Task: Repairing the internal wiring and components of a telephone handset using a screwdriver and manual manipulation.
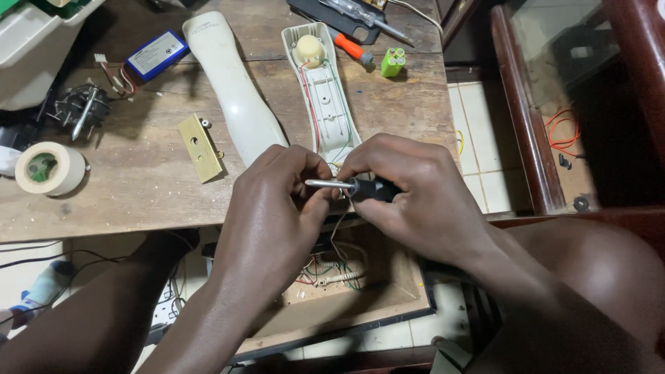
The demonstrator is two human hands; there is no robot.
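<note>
**Two hands working a small tool at the table edge**

The right hand (pixel 415 194) is curling its fingers around the black handle of a short screwdriver with a bright metal shaft (pixel 346 185), gripping it sideways at the near edge of the worn wooden table (pixel 138 187). The left hand (pixel 277 201) is pinching closed at the shaft's tip, thumb and fingertips bunching together; what sits between them is hidden. Thin wires are trailing down from under the hands toward an open box of tangled wiring (pixel 332 277) below the table edge.

Just beyond the knuckles, an opened cream plastic telephone handset half with a round earpiece and red and green wires (pixel 320 90) is lying on the table, its lower end touching the hands. Beside it to the left, the matching smooth cream handset cover (pixel 232 90) is lying apart. A flat brass plate (pixel 199 147), a roll of pale masking tape (pixel 50 168) and a blue battery pack (pixel 156 55) are resting farther left, and an orange-handled screwdriver (pixel 352 48) is lying near a small green plastic block (pixel 393 62).
</note>
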